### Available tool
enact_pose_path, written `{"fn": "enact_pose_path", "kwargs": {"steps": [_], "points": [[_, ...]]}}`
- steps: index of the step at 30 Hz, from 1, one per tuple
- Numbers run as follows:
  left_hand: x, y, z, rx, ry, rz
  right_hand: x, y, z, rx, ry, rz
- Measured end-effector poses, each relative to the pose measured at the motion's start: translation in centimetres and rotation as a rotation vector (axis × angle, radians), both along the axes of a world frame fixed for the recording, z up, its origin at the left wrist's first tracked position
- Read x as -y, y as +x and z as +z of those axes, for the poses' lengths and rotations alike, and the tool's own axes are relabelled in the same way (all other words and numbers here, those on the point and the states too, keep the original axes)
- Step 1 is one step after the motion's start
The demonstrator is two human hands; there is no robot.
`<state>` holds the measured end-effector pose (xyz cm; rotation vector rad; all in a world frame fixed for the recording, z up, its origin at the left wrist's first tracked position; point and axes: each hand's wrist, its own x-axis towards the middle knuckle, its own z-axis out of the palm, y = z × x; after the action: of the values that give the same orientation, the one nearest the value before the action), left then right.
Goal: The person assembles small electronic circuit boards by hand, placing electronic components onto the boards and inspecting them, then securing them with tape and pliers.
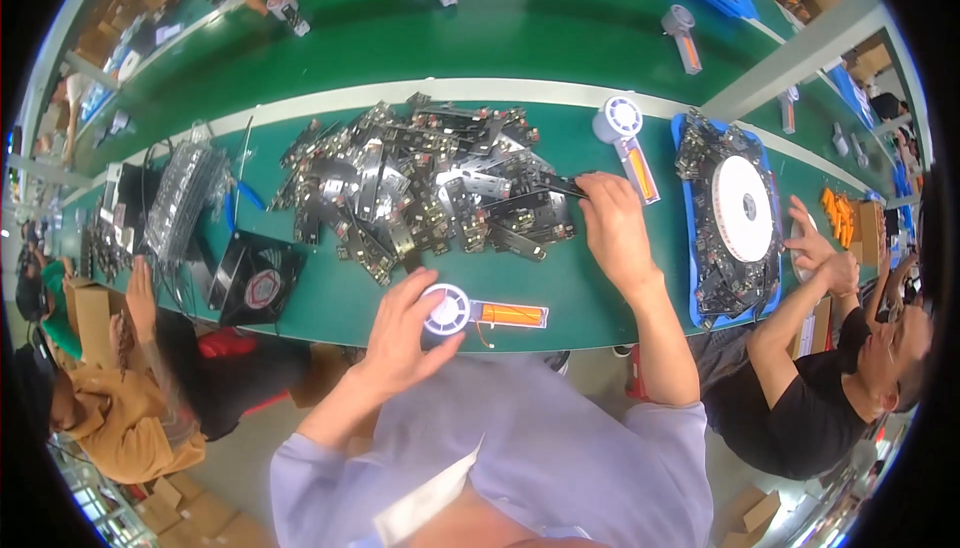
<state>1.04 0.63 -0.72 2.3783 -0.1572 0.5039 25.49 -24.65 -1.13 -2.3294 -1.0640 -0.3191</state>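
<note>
My left hand point(402, 326) is curled around the round white head of a handheld fan point(447, 310) at the table's front edge. The fan's opened handle point(510, 315) points right and shows an orange battery cell and a thin wire. Right of centre, my right hand point(613, 226) reaches to the edge of a heap of black circuit-board parts point(400, 173). Its fingers pinch one dark strip-shaped part point(562, 186) at the heap's right side. A second handheld fan point(620, 123), its orange cell also showing, lies just beyond my right hand.
A blue tray point(685, 238) of boards with a white reel point(742, 208) stands right. To the left are a black cooling fan point(256, 283), blue-handled pliers point(238, 203) and clear plastic trays point(185, 203). Fans lie on the green conveyor point(540, 38); co-workers sit on both sides.
</note>
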Motion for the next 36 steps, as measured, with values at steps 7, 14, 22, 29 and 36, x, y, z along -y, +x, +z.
{"fn": "enact_pose_path", "kwargs": {"steps": [7,14,22,29,36], "points": [[1.5,0.9,0.5,0.255,0.424,-0.228,1.2,-2.5,2.9,-0.097,0.092,-0.073],[1.9,1.8,1.3,0.055,-0.129,-0.048,2.8,-6.0,9.8,0.118,-0.304,0.052],[2.7,2.0,1.9,-0.081,-0.408,0.041,2.2,-7.4,4.0,-0.176,-0.026,0.108],[2.4,2.5,1.5,0.043,-0.116,-0.082,-0.2,-9.9,0.3,-0.287,0.527,-0.062],[3.3,2.9,1.8,0.09,-0.025,-0.026,-0.9,-11.8,2.9,-1.001,0.755,-0.06]]}}
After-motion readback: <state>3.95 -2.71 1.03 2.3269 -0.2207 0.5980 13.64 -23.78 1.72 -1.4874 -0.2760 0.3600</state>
